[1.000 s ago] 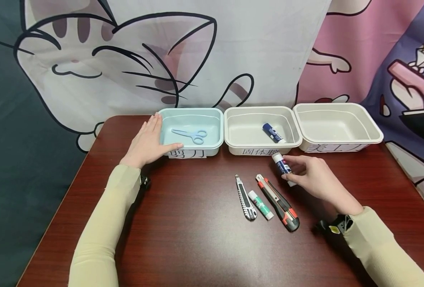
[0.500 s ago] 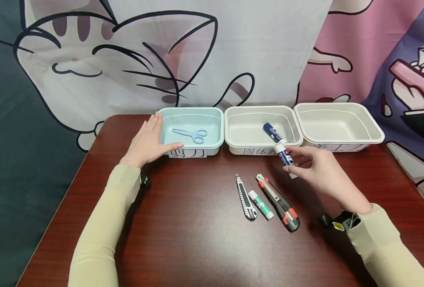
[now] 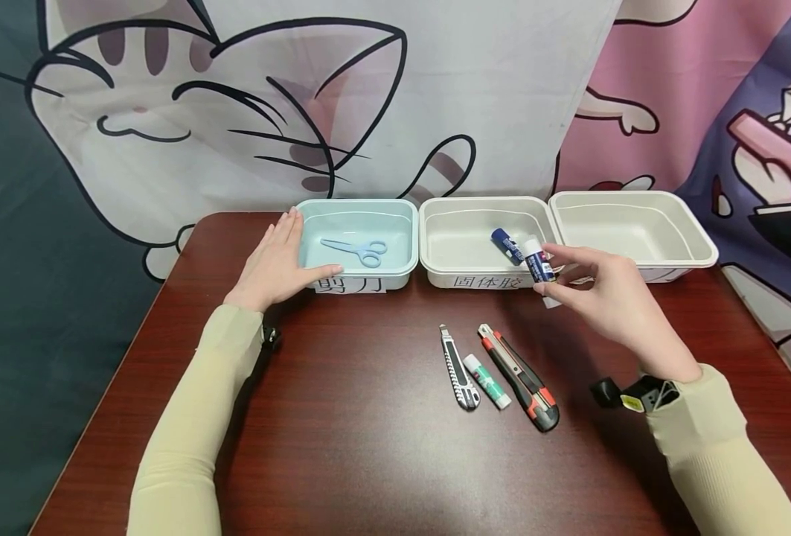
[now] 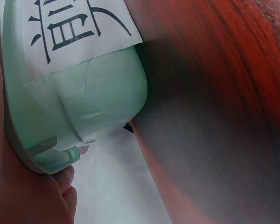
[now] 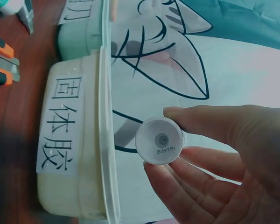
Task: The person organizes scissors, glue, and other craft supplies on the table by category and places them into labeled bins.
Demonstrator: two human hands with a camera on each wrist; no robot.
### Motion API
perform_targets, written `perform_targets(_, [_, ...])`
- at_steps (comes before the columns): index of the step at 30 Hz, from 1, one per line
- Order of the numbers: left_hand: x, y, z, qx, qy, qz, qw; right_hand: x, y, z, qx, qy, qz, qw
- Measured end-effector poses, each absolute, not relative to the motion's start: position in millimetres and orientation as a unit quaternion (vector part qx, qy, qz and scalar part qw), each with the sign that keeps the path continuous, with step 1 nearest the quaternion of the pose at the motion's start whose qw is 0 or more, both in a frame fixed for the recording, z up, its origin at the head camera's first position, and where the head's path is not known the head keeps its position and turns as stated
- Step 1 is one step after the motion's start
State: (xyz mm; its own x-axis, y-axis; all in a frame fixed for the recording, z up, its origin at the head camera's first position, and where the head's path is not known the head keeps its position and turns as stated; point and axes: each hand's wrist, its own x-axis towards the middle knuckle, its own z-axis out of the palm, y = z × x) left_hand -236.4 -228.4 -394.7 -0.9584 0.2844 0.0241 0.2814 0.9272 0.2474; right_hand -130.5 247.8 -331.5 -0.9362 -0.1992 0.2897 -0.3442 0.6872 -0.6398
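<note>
My left hand (image 3: 268, 264) rests on the left end of the light blue box (image 3: 402, 283), fingers straight along its rim and thumb at the front. Inside lie light blue scissors (image 3: 371, 255). Between thumb and fingers, my right hand (image 3: 609, 301) pinches a blue-and-white glue stick (image 3: 539, 260), tilted, over the front right rim of the middle cream box (image 3: 462, 279). In the right wrist view, the round white end of this glue stick (image 5: 159, 141) faces the camera. Another glue stick (image 3: 504, 244), dark blue, lies in the middle box, partly hidden.
On the brown table (image 3: 341, 417) lie a grey utility knife (image 3: 458, 372), a green glue stick (image 3: 487, 381) and a red-and-black utility knife (image 3: 521, 380). To the right stands another cream box (image 3: 612, 234). A printed curtain (image 3: 502, 89) hangs behind.
My right hand has lifted the glue stick up and away from the table, from in front of the middle box to over its rim. The left hand has stayed in place.
</note>
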Motion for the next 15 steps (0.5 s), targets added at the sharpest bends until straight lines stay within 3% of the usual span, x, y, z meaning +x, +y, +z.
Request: perform_targets(15, [-235.5, -227.9, -393.3, 0.145, 0.981, 0.129, 0.001, -169.5, 244.9, -328.9, 0.108, -0.909, 0.391, 0.097])
